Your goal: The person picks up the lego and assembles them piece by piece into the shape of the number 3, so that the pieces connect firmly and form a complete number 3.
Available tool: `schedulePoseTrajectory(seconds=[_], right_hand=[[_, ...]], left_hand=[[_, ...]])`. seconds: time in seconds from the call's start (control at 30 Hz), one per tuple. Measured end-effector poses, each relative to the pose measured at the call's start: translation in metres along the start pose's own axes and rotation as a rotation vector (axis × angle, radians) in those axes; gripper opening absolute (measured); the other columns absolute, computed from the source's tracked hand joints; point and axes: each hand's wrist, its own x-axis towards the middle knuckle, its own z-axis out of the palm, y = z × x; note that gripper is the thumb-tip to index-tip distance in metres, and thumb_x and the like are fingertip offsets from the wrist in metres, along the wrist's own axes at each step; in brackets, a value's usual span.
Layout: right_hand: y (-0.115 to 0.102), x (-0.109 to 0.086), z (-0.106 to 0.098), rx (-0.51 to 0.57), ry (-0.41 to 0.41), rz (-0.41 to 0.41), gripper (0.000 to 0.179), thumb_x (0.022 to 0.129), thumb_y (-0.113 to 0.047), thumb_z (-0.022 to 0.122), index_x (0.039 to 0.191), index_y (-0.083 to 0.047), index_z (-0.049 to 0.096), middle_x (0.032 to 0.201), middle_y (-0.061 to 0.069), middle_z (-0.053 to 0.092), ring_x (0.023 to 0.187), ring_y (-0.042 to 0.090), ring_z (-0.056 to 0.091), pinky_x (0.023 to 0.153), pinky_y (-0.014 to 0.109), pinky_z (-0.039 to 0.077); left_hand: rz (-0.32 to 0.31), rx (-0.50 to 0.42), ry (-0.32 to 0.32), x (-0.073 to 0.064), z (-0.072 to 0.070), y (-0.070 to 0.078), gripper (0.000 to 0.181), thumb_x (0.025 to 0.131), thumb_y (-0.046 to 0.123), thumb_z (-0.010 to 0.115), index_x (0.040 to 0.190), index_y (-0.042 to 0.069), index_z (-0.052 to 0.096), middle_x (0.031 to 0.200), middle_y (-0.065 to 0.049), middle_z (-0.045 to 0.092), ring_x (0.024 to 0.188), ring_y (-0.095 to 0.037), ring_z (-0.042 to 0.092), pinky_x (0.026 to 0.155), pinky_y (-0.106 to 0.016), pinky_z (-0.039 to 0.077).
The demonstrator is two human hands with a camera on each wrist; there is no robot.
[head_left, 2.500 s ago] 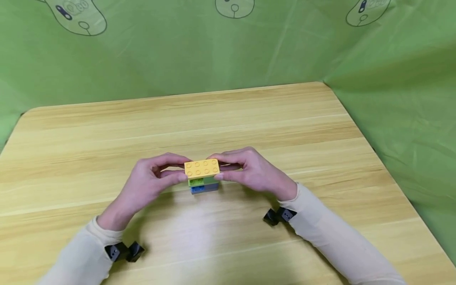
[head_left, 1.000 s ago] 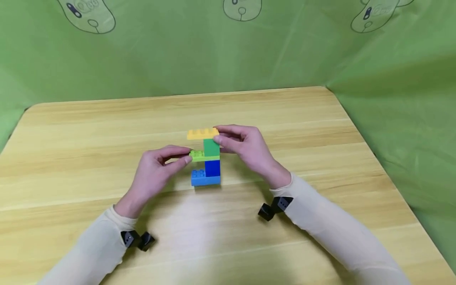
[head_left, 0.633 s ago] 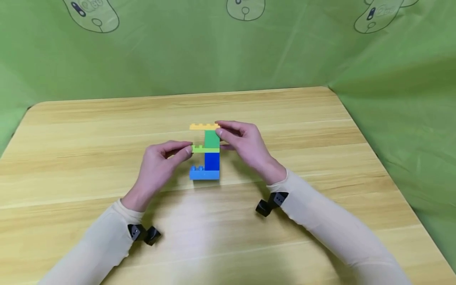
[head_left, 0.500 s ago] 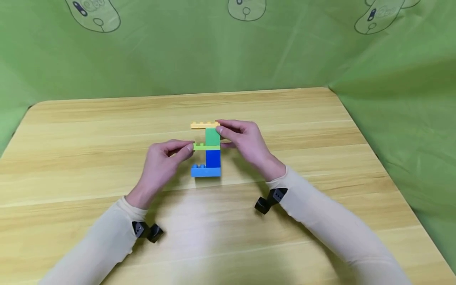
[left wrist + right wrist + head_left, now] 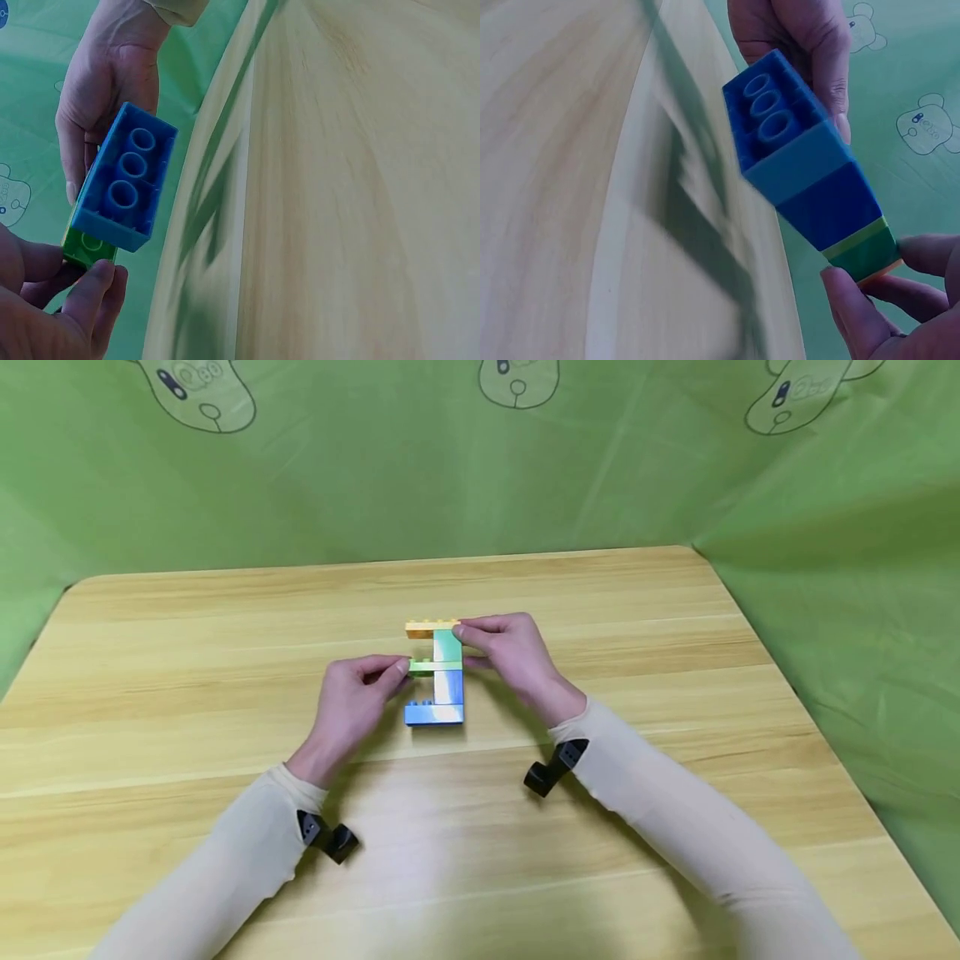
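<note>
A stack of toy building bricks (image 5: 448, 687) is held off the table between both hands, its side turned toward the head camera. A yellow plate (image 5: 420, 630) tops it, above a green brick (image 5: 447, 646), a lime plate (image 5: 422, 667), a dark blue brick (image 5: 444, 688) and a lighter blue brick (image 5: 431, 716). The left hand (image 5: 350, 700) pinches the lime plate's projecting end. At the upper right end, the right hand (image 5: 519, 662) grips the stack by the green brick and yellow plate. Both wrist views show the hollow underside of the blue bottom brick (image 5: 112, 225).
Beneath the hands lies a wood-grain table (image 5: 465, 860), with the stack's shadow on it. Green cloth (image 5: 420, 485) with printed figures hangs behind the table and along its right side. Small black cameras (image 5: 330, 839) are worn at both wrists.
The stack has tipped from showing its yellow top to showing its side, and moved up in view. The left hand has shifted from the yellow plate to the lime plate.
</note>
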Motion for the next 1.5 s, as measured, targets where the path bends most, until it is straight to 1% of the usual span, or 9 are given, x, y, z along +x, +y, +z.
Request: schedulePoseTrajectory(seconds=[0.13, 0.3, 0.4, 0.53, 0.7, 0.83, 1.0, 1.27, 1.5], right_hand=[[0.002, 0.005, 0.001, -0.038, 0.031, -0.003, 0.028, 0.092, -0.004, 0.068, 0.117, 0.009, 0.065, 0.117, 0.019, 0.065, 0.102, 0.027, 0.066, 0.085, 0.035, 0.056], [0.007, 0.01, 0.002, -0.094, 0.066, -0.008, 0.025, 0.092, -0.003, 0.069, 0.115, 0.007, 0.068, 0.113, 0.018, 0.067, 0.1, 0.025, 0.067, 0.085, 0.031, 0.056], [0.009, 0.012, 0.002, -0.119, 0.075, 0.0, 0.024, 0.091, -0.001, 0.068, 0.114, 0.006, 0.069, 0.113, 0.017, 0.067, 0.102, 0.024, 0.066, 0.085, 0.028, 0.055], [0.012, 0.013, 0.001, -0.189, 0.075, -0.005, 0.023, 0.091, -0.001, 0.069, 0.113, 0.003, 0.071, 0.113, 0.014, 0.067, 0.106, 0.022, 0.063, 0.089, 0.028, 0.053], [0.016, 0.016, -0.001, -0.282, 0.072, -0.024, 0.021, 0.09, -0.005, 0.071, 0.111, -0.002, 0.073, 0.112, 0.009, 0.068, 0.11, 0.02, 0.057, 0.094, 0.031, 0.047], [0.019, 0.018, -0.001, -0.314, 0.063, -0.032, 0.023, 0.091, -0.006, 0.07, 0.114, -0.003, 0.072, 0.113, 0.008, 0.068, 0.113, 0.02, 0.056, 0.097, 0.032, 0.045], [0.02, 0.02, 0.001, -0.343, 0.059, -0.046, 0.025, 0.091, -0.006, 0.07, 0.116, -0.004, 0.071, 0.115, 0.007, 0.067, 0.115, 0.021, 0.055, 0.099, 0.033, 0.043], [0.024, 0.024, 0.003, -0.305, 0.074, -0.031, 0.024, 0.091, -0.003, 0.069, 0.115, -0.004, 0.071, 0.114, 0.007, 0.067, 0.111, 0.02, 0.056, 0.096, 0.032, 0.045], [0.027, 0.025, 0.003, -0.341, 0.075, -0.039, 0.022, 0.091, -0.002, 0.069, 0.112, -0.004, 0.072, 0.113, 0.007, 0.067, 0.112, 0.019, 0.056, 0.097, 0.031, 0.045]], left_hand=[[-0.032, -0.008, -0.009, 0.004, 0.003, 0.0, 0.023, 0.098, 0.011, 0.063, 0.115, -0.003, 0.069, 0.107, -0.018, 0.07, 0.099, -0.027, 0.068, 0.085, -0.032, 0.056], [-0.056, 0.055, -0.003, 0.007, 0.007, -0.001, 0.022, 0.098, 0.011, 0.062, 0.115, -0.001, 0.07, 0.105, -0.015, 0.07, 0.095, -0.022, 0.067, 0.081, -0.033, 0.056], [-0.056, 0.086, -0.009, 0.009, 0.008, -0.002, 0.022, 0.098, 0.011, 0.062, 0.114, -0.002, 0.07, 0.104, -0.016, 0.07, 0.093, -0.023, 0.067, 0.078, -0.032, 0.056], [-0.046, 0.136, -0.013, 0.009, 0.009, -0.003, 0.022, 0.098, 0.012, 0.062, 0.112, -0.002, 0.072, 0.101, -0.014, 0.071, 0.092, -0.023, 0.068, 0.077, -0.029, 0.056], [-0.07, 0.191, -0.027, 0.012, 0.008, -0.003, 0.022, 0.099, 0.015, 0.062, 0.112, 0.001, 0.072, 0.102, -0.011, 0.07, 0.094, -0.02, 0.067, 0.08, -0.031, 0.055], [-0.09, 0.243, -0.036, 0.014, 0.007, -0.002, 0.024, 0.099, 0.017, 0.061, 0.114, 0.002, 0.072, 0.106, -0.01, 0.07, 0.098, -0.02, 0.064, 0.084, -0.032, 0.054], [-0.108, 0.278, -0.036, 0.017, 0.006, -0.003, 0.025, 0.1, 0.018, 0.06, 0.116, 0.003, 0.071, 0.11, -0.011, 0.069, 0.1, -0.02, 0.063, 0.087, -0.033, 0.054], [-0.081, 0.325, -0.037, 0.02, 0.006, -0.005, 0.024, 0.099, 0.019, 0.061, 0.113, 0.003, 0.073, 0.106, -0.01, 0.071, 0.097, -0.019, 0.064, 0.085, -0.033, 0.054], [-0.036, 0.374, -0.043, 0.022, 0.005, -0.004, 0.02, 0.098, 0.016, 0.063, 0.106, 0.002, 0.075, 0.098, -0.009, 0.072, 0.093, -0.02, 0.065, 0.081, -0.034, 0.053]])
